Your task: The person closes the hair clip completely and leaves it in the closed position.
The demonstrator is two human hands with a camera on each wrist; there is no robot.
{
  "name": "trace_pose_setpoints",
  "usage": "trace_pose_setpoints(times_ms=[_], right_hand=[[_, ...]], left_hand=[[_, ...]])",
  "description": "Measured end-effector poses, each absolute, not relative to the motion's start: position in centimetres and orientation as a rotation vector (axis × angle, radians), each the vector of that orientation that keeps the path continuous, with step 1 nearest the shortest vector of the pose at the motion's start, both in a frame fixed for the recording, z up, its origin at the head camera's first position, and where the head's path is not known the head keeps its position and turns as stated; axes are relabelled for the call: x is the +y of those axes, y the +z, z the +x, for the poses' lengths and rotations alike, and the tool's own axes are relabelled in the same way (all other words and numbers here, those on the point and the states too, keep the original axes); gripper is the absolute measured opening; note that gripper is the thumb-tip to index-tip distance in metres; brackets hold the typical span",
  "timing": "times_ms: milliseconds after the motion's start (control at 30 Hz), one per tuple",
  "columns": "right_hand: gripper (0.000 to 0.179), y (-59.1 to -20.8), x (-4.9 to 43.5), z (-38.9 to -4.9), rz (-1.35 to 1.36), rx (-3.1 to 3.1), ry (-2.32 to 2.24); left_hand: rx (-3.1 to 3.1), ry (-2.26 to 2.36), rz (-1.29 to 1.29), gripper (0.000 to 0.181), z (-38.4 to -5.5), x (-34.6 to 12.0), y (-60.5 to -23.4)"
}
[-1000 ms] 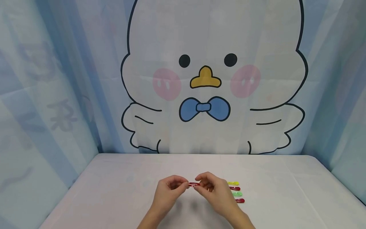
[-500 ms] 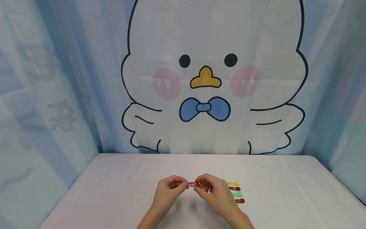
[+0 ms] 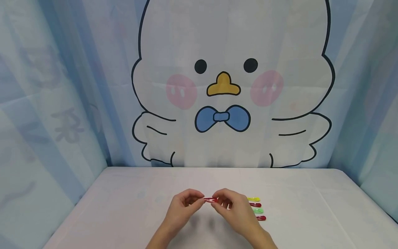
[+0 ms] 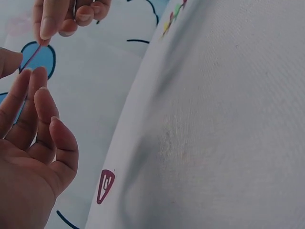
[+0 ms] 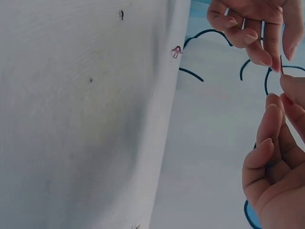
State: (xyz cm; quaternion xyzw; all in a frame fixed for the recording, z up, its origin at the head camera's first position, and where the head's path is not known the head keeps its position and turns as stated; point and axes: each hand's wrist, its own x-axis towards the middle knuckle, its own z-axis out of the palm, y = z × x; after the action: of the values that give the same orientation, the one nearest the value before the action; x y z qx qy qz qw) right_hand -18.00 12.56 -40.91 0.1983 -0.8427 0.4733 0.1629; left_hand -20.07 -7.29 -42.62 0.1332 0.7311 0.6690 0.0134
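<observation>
A red snap hair clip [image 3: 210, 200] is held level between both hands above the white table, in the middle of the head view. My left hand [image 3: 186, 209] pinches its left end with thumb and fingertips. At the right end, the thumb and index finger of my right hand [image 3: 234, 211] pinch it. Both wrist views show the clip nearly edge-on, as a thin red line [image 4: 31, 57] between the fingertips. The other fingers of each hand are loosely bent.
Right of my right hand, a yellow clip [image 3: 255, 199], a red clip [image 3: 256, 205], a green clip [image 3: 258, 211] and another red clip [image 3: 261, 218] lie in a column, partly hidden. A dark red clip [image 4: 106, 186] lies on the table in the left wrist view. A printed curtain hangs behind.
My right index finger has come down onto the clip's right end. The clip's face has tilted slightly, and the left hand has risen a little. The clips on the table have not moved.
</observation>
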Motion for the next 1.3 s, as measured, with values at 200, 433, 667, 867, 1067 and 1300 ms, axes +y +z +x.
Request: trace_pose_setpoints(times_ms=[200, 433, 667, 867, 1067, 1300], right_hand=[[0.017, -40.8, 12.6, -18.1, 0.557, -2.405, 1.365], [0.017, -40.7, 12.6, -18.2, 0.523, -2.424, 1.364], [0.017, -41.0, 12.8, -18.4, 0.520, -2.427, 1.370], [0.018, -41.0, 13.1, -18.3, 0.459, -2.445, 1.370], [0.018, -41.0, 13.7, -18.6, 0.413, -2.466, 1.377], [0.020, -40.8, 14.7, -19.1, 0.403, -2.456, 1.354]], left_hand=[[2.381, 2.017, 0.446, 0.019, -20.2, -7.8, -42.6], [2.560, 1.914, 0.399, 0.019, -20.6, -8.8, -42.6], [2.718, 1.840, 0.315, 0.013, -21.4, -10.4, -42.8], [2.748, 1.841, 0.293, 0.012, -21.8, -11.2, -43.2], [2.765, 1.808, 0.279, 0.012, -22.1, -11.5, -43.5], [2.792, 1.726, 0.250, 0.011, -22.7, -11.8, -43.2]])
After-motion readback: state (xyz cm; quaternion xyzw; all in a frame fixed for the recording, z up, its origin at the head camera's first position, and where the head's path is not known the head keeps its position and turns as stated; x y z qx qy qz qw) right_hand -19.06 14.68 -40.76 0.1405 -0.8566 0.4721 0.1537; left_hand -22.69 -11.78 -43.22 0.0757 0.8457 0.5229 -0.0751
